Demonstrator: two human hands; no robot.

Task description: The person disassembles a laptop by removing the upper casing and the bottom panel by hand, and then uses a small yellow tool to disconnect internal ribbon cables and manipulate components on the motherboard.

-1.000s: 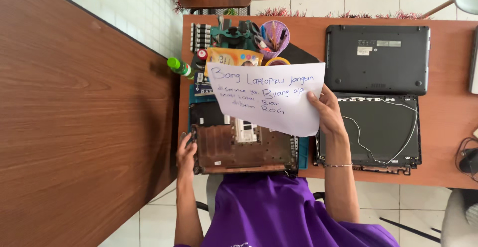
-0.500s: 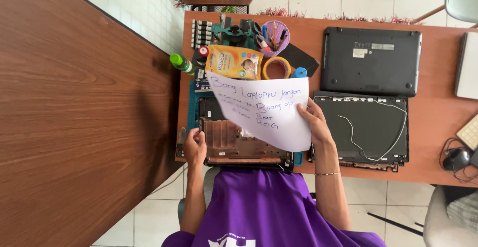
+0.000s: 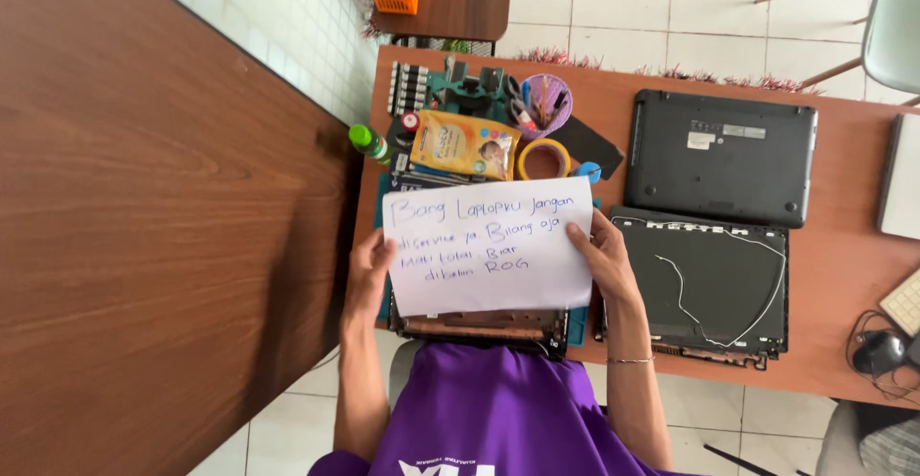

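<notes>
I hold a white sheet of paper [image 3: 489, 251] with blue handwriting flat in front of me, with both hands on it. My left hand [image 3: 369, 267] grips its left edge and my right hand [image 3: 599, 257] grips its right edge. The sheet covers most of an opened laptop base [image 3: 479, 327], whose brown inner parts show just below the paper. That base lies on a blue-green work mat [image 3: 402, 184].
On the orange-brown desk [image 3: 843, 275]: a black laptop bottom case [image 3: 719, 155], a lid panel with loose wires [image 3: 704, 284], an orange pouch [image 3: 465, 145], a tape roll [image 3: 543, 160], a purple tool cup [image 3: 544, 102], a green bottle [image 3: 367, 142], a mouse [image 3: 877, 351]. A dark wooden surface [image 3: 163, 227] fills the left.
The left hand has come off the laptop base and taken the paper's left edge. The paper has levelled out and dropped lower over the base; the view has shifted.
</notes>
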